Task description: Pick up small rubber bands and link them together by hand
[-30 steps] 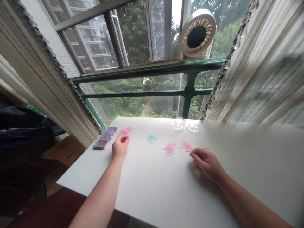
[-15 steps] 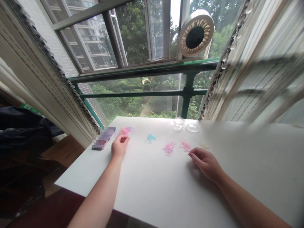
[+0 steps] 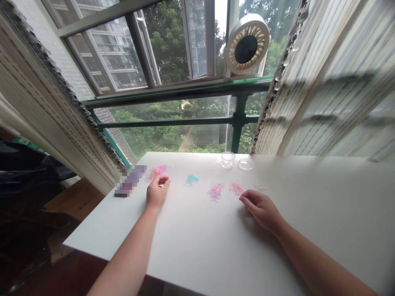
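My left hand (image 3: 156,193) is pinched, thumb against fingers, just in front of a mixed heap of small coloured elastic bands (image 3: 158,171). Whatever its fingertips hold, if anything, is too small to make out. My right hand (image 3: 258,209) is also closed in a pinch, its fingertips beside a small pink pile of bands (image 3: 236,188); I cannot see anything between them. Between the hands lie a blue pile (image 3: 191,179) and a pinkish-purple pile (image 3: 215,192). A few pale yellow bands (image 3: 259,187) lie behind my right hand.
On the white table (image 3: 191,238), a clear round container (image 3: 228,160) and a clear lid (image 3: 245,164) stand near the back edge. A purple flat case (image 3: 131,181), partly blurred, lies at the left edge. A round fan (image 3: 247,47) is at the window, behind a green railing (image 3: 173,121).
The view has turned a little to the right, so the table things appear further left. My left hand has shifted slightly right relative to the mixed heap. Both hands stay pinched.
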The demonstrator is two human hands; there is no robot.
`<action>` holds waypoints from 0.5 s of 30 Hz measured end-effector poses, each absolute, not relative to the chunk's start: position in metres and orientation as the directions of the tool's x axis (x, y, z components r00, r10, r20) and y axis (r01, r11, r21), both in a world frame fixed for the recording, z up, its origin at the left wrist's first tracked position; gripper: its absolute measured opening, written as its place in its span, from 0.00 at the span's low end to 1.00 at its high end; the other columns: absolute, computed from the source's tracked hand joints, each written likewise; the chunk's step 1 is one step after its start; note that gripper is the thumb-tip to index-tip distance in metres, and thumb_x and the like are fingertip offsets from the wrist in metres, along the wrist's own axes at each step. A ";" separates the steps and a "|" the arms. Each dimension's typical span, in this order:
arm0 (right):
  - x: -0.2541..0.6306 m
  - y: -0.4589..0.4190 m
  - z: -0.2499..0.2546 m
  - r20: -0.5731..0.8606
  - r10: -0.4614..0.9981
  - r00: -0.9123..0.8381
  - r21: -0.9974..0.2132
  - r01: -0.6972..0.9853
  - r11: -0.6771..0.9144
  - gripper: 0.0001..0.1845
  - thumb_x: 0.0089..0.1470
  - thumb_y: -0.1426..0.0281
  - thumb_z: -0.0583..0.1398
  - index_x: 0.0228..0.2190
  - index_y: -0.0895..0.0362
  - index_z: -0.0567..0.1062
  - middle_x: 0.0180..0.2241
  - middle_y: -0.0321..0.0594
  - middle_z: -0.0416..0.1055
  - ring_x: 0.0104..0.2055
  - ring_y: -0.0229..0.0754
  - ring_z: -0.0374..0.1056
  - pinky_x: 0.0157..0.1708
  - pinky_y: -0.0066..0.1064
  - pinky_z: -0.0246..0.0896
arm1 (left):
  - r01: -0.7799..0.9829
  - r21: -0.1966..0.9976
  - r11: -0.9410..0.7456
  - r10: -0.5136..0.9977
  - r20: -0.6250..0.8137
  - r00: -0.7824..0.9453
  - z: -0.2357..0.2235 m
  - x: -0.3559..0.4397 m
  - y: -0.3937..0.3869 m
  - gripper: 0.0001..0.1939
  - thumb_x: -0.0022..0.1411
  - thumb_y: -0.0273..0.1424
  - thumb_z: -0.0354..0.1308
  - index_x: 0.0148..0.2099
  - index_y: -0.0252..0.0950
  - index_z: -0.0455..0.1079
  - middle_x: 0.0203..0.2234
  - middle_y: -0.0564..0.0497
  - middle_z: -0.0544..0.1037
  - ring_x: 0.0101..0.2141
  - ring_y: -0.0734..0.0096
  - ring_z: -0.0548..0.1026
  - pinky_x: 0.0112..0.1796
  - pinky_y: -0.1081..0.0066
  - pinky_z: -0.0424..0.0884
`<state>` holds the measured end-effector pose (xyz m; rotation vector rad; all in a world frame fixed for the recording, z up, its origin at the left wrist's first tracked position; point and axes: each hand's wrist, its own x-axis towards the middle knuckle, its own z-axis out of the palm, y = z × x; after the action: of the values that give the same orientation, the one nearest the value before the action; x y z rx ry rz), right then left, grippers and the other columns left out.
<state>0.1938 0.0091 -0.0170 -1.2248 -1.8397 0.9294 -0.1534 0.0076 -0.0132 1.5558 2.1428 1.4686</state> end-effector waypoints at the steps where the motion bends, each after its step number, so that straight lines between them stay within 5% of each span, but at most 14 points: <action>1: 0.193 0.009 -0.016 0.173 0.942 -0.287 -0.869 0.405 0.283 0.12 0.50 0.61 0.55 0.24 0.57 0.70 0.17 0.32 0.61 0.20 0.35 0.56 0.21 0.27 0.52 | 0.681 0.731 -0.027 0.806 0.419 -0.418 -0.008 -0.141 0.007 0.11 0.52 0.36 0.54 0.35 0.34 0.69 0.30 0.49 0.76 0.31 0.69 0.74 0.33 0.71 0.68; 7: 0.193 0.007 -0.012 0.170 0.919 -0.356 -0.902 0.320 0.291 0.10 0.51 0.63 0.55 0.26 0.58 0.69 0.20 0.33 0.63 0.22 0.35 0.57 0.22 0.26 0.53 | 0.634 0.644 -0.428 0.882 0.450 0.138 0.042 -0.052 0.005 0.06 0.54 0.31 0.53 0.35 0.37 0.69 0.30 0.51 0.76 0.32 0.71 0.73 0.36 0.72 0.67; 12: 0.194 0.007 -0.013 0.206 0.893 -0.400 -0.934 0.191 0.301 0.11 0.52 0.63 0.55 0.28 0.59 0.69 0.20 0.33 0.61 0.22 0.34 0.57 0.22 0.24 0.53 | 0.496 0.613 -0.615 0.789 0.477 0.387 0.044 0.004 0.003 0.05 0.54 0.27 0.53 0.34 0.37 0.69 0.29 0.51 0.75 0.31 0.72 0.72 0.37 0.72 0.67; 15: 0.192 0.007 -0.016 0.209 0.898 -0.388 -0.930 0.205 0.304 0.12 0.53 0.63 0.54 0.25 0.59 0.68 0.19 0.32 0.59 0.21 0.33 0.55 0.21 0.24 0.51 | 0.501 0.613 -0.611 0.792 0.470 0.390 0.024 0.016 -0.001 0.04 0.53 0.26 0.54 0.32 0.36 0.68 0.27 0.51 0.74 0.30 0.72 0.71 0.36 0.72 0.67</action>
<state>0.1922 0.0073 -0.0163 -0.9914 -1.7926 1.1221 0.0156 -0.0011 0.0240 2.2814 1.1190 1.0758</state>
